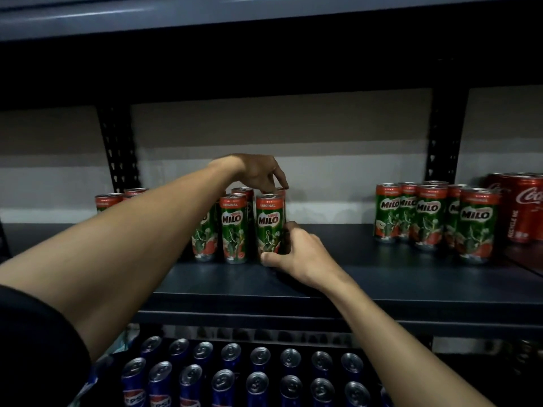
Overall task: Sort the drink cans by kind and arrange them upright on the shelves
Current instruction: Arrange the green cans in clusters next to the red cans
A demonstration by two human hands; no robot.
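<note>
- Dark sleeve: lower left corner, the nearest item. The bare left forearm runs from it up and to the right across the shelf edge.
- Front Milo can: slim green-and-red metal drink can with a silver top and an "ORIGINAL" band. It stands upright on the dark middle shelf, at the front right of the middle cluster.
- Right hand: wrapped round the lower part of the front Milo can, with the thumb across its front near the base and the fingers curled round its right side.
- Left hand: above the rear of the cluster, fingers pointing down, index fingertip at the rim of a rear can. Whether it pinches that can cannot be told.
- Middle cluster: further green-and-red Milo cans, all upright, touching or just beside one another, partly hidden by the forearm.
- Left group: Milo cans on the same shelf, upright, mostly hidden behind the forearm.
- Right group: Milo cans, upright and packed close, well apart from the middle cluster.
- Red Coca-Cola cans: upright, just beside the right group, at the far right edge.
- Blue Pepsi cans: silver tops, upright in rows on the level below.
- Black perforated uprights: one on each side at the back, against the pale wall.
- Upper shelf: dark, overhead.
</note>
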